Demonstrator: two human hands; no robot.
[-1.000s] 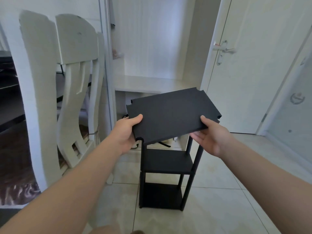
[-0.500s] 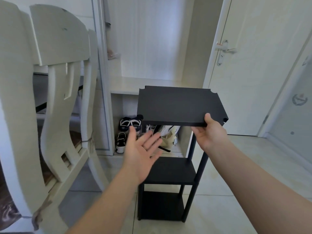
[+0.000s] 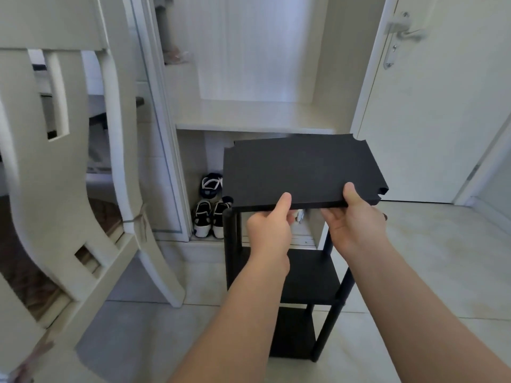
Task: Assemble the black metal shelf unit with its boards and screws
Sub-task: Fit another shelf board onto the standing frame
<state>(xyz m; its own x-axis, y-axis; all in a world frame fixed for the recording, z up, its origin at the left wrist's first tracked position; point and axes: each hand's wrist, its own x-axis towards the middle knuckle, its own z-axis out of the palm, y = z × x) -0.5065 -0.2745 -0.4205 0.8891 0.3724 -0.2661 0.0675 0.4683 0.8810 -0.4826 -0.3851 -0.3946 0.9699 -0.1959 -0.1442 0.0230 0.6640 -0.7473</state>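
Observation:
A black board (image 3: 298,170) with notched corners hovers roughly level above the black metal shelf unit (image 3: 307,277). My left hand (image 3: 269,228) grips its near edge, thumb on top and fingers underneath. My right hand (image 3: 356,222) grips the same edge further right, near the notched corner. The unit stands on the floor with a middle board and a lower board fitted between its black posts. The front left post top (image 3: 230,217) sits just under the board's near left corner. The rear posts are hidden behind the board.
A white wooden chair (image 3: 69,161) stands close on the left. Behind the unit is a white cabinet bench (image 3: 254,117) with shoes (image 3: 210,214) under it. A white door (image 3: 431,92) is at the right. The floor is pale tile (image 3: 431,266).
My left hand, which was off the board and open half a second ago, now grips the board's near edge. The board has come lower, closer to the post tops.

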